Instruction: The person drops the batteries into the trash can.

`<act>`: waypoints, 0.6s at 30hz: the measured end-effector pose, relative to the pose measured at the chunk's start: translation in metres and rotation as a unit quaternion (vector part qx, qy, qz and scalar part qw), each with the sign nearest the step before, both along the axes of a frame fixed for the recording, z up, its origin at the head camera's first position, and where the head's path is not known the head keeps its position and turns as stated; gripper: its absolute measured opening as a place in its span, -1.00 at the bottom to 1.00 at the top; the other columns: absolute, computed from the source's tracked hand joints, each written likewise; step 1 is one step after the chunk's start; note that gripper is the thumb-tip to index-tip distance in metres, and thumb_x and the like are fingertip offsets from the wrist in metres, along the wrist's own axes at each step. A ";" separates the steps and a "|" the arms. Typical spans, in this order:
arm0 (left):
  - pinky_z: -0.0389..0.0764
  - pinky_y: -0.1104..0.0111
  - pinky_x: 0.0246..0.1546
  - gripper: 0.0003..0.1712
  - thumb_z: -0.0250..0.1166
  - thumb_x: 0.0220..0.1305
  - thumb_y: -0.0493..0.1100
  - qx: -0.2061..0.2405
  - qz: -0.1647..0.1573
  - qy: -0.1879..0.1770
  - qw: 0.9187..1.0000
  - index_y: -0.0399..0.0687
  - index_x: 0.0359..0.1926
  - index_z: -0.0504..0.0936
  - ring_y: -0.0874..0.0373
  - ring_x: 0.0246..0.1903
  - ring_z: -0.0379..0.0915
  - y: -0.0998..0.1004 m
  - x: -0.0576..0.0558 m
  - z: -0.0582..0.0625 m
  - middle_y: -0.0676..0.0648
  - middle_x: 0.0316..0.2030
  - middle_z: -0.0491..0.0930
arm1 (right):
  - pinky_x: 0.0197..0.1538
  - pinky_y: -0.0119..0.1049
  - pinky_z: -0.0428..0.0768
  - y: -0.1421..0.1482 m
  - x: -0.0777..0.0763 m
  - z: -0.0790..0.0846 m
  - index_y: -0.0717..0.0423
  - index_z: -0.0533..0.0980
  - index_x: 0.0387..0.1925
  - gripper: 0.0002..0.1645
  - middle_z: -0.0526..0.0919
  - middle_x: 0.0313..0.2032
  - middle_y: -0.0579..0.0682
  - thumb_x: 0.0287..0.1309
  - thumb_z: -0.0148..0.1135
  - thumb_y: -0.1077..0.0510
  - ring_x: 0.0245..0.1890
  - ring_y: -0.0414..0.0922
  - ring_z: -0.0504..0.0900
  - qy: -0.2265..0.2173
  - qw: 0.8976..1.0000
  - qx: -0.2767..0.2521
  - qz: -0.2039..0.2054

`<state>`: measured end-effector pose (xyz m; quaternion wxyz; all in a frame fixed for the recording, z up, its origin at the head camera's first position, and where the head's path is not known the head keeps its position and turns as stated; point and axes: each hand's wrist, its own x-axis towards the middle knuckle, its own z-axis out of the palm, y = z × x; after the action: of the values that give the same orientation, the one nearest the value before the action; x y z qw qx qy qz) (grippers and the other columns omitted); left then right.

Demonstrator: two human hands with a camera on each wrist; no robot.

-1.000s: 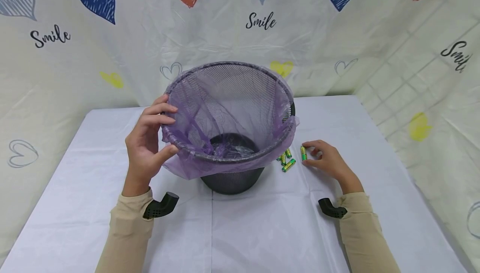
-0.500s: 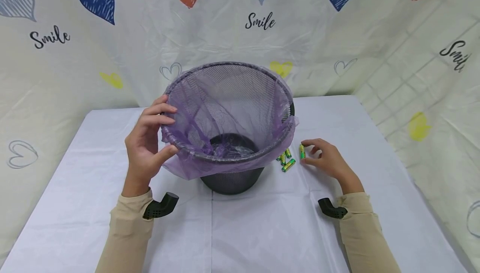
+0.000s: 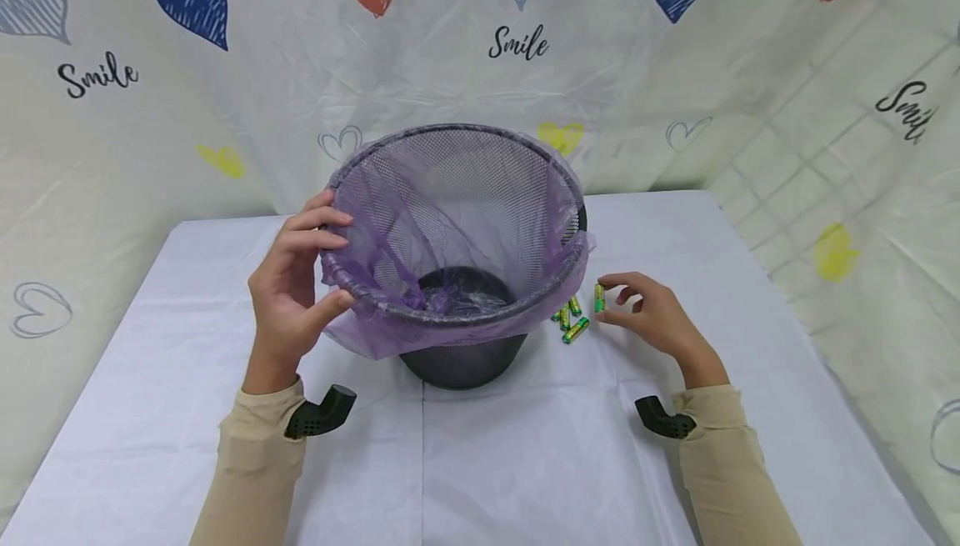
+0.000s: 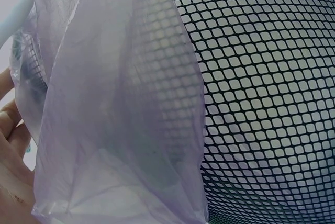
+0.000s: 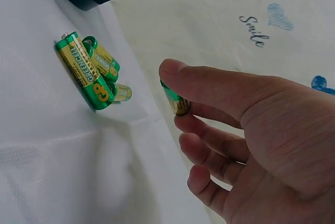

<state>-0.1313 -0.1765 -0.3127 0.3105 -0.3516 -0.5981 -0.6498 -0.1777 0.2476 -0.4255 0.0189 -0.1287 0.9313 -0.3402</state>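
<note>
A black mesh wastebasket [image 3: 465, 367] stands mid-table, its mouth lined with a thin purple bin bag [image 3: 450, 338] folded over the rim. My left hand [image 3: 288, 296] grips that rim at the left, fingers on the inner side and thumb at the front. In the left wrist view the bag [image 4: 120, 103] hangs over the mesh [image 4: 267, 93] and covers much of the view. Between thumb and fingertips, my right hand [image 3: 652, 317] pinches a green and gold battery [image 3: 599, 298]. To its left several matching batteries [image 5: 84, 72] lie in a small pile beside the basket.
A white cloth covers the table [image 3: 525, 463]. Behind and to the right hangs a pale curtain [image 3: 450, 62] printed with hearts and "Smile". Each wrist wears a black camera mount [image 3: 322, 413].
My right hand has moved slightly left and up with the battery, toward the basket. The left hand keeps its hold on the rim.
</note>
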 end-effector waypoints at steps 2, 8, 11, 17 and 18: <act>0.19 0.01 0.33 -0.39 0.49 -0.15 -0.04 0.001 -0.001 0.000 1.000 -0.49 -0.27 0.49 -0.25 0.25 0.14 -0.001 -0.001 -0.002 -0.27 -0.07 0.51 | -0.30 -0.46 0.46 0.000 0.001 0.001 -0.06 0.46 0.06 -0.38 0.56 -0.03 -0.09 -0.11 0.38 -0.09 -0.22 -0.17 0.45 0.004 1.000 -0.004 0.000; 0.16 -0.01 0.34 -0.40 0.49 -0.16 -0.05 0.002 -0.005 -0.002 1.000 -0.47 -0.25 0.50 -0.26 0.25 0.12 -0.003 -0.003 -0.006 -0.29 -0.07 0.50 | -0.31 -0.48 0.45 -0.002 0.002 0.005 -0.05 0.47 0.04 -0.38 0.57 -0.07 -0.08 -0.12 0.38 -0.11 -0.25 -0.17 0.45 0.015 1.000 -0.019 -0.001; 0.17 0.00 0.34 -0.39 0.49 -0.16 -0.04 0.002 -0.003 -0.003 1.000 -0.47 -0.25 0.50 -0.25 0.26 0.13 -0.003 -0.003 -0.005 -0.28 -0.06 0.50 | -0.31 -0.48 0.46 -0.004 0.003 0.008 -0.07 0.47 0.03 -0.39 0.57 -0.08 -0.08 -0.12 0.39 -0.10 -0.28 -0.19 0.45 0.024 0.999 -0.029 -0.009; 0.18 0.02 0.34 -0.39 0.48 -0.15 -0.02 0.003 -0.001 -0.003 1.000 -0.48 -0.27 0.49 -0.22 0.25 0.14 -0.001 -0.001 -0.002 -0.25 -0.06 0.51 | -0.31 -0.52 0.45 -0.008 0.005 0.014 -0.12 0.48 0.01 -0.41 0.57 -0.10 -0.05 -0.14 0.41 -0.08 -0.29 -0.15 0.47 0.035 0.998 -0.051 -0.032; 0.18 0.02 0.34 -0.39 0.48 -0.15 -0.02 0.003 -0.001 -0.003 1.000 -0.48 -0.27 0.49 -0.22 0.25 0.15 0.000 -0.001 -0.001 -0.24 -0.07 0.51 | -0.31 -0.54 0.45 -0.008 0.006 0.015 -0.13 0.48 0.01 -0.41 0.57 -0.10 -0.04 -0.14 0.41 -0.07 -0.29 -0.14 0.47 0.033 0.997 -0.055 -0.035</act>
<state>-0.1321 -0.1767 -0.3142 0.3087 -0.3493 -0.5971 -0.6528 -0.1719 0.2392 -0.4105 -0.0312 -0.1084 0.9154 -0.3865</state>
